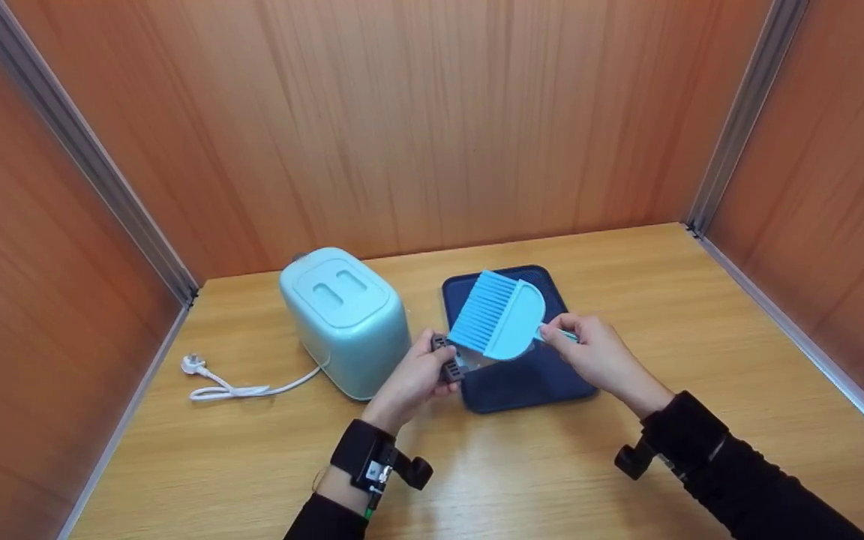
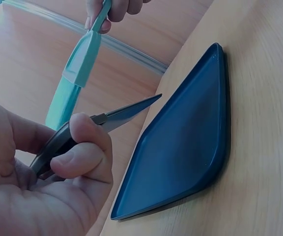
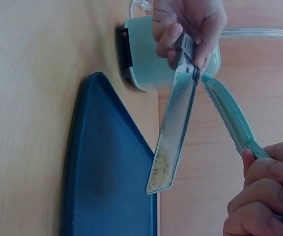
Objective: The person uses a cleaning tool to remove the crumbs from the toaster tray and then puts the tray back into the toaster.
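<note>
My left hand (image 1: 418, 369) grips the dark slotted handle of a thin metal crumb tray (image 3: 181, 110), held up and tilted. Brown crumbs (image 3: 162, 164) lie at its far end in the right wrist view. With my right hand (image 1: 598, 356) I pinch the handle of a light blue brush (image 1: 520, 322). Its bristles (image 2: 58, 105) reach close to the crumb tray's handle end, and whether they touch it I cannot tell. Under both lies a dark blue tray (image 1: 529, 390) on the table, partly hidden by the brush in the head view.
To the left stands a light blue toaster (image 1: 372, 345) with two recesses on its upward face. Its white cord (image 1: 293, 384) and plug (image 1: 193, 365) lie on the wooden table (image 1: 702, 315). Wood-grain panels (image 1: 477, 127) enclose the back and both sides.
</note>
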`<state>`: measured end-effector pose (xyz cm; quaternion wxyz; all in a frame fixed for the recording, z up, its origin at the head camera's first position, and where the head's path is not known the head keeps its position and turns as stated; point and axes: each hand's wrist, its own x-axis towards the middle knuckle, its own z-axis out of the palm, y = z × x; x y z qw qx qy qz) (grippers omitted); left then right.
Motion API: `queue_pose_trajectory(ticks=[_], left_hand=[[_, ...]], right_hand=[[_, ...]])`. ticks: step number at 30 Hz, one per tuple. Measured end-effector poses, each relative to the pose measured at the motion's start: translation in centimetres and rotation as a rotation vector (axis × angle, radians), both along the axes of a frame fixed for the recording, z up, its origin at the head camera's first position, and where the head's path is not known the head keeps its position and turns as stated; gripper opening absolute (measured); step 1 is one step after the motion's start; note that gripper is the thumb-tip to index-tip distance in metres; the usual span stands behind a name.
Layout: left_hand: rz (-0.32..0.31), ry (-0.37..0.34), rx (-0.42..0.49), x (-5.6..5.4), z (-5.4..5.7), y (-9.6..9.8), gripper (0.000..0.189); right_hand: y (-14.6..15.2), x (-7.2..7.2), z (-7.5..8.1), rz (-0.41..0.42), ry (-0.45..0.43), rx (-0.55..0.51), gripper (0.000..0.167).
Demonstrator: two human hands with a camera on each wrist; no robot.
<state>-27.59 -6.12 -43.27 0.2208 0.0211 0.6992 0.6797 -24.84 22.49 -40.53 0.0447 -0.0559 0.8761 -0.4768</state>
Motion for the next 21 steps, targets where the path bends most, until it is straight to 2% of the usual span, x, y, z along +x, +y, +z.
queue_pose_trajectory(ticks=[7, 16, 21], left_hand=[[0.009, 0.01, -0.004, 0.0, 0.2, 0.0, 0.027], [0.023, 0.024, -0.036, -0.2, 0.2, -0.1, 0.026], [0.023, 0.035, -0.036, -0.3, 0.3, -0.1, 0.024]], right_hand=[[0.5, -0.1, -0.6, 0.004, 0.041, 0.104, 0.034], [2.3, -0.1, -0.6, -0.023, 0.002, 0.219, 0.036], [3.2, -0.1, -0.6, -0.045, 0.034, 0.29, 0.035]])
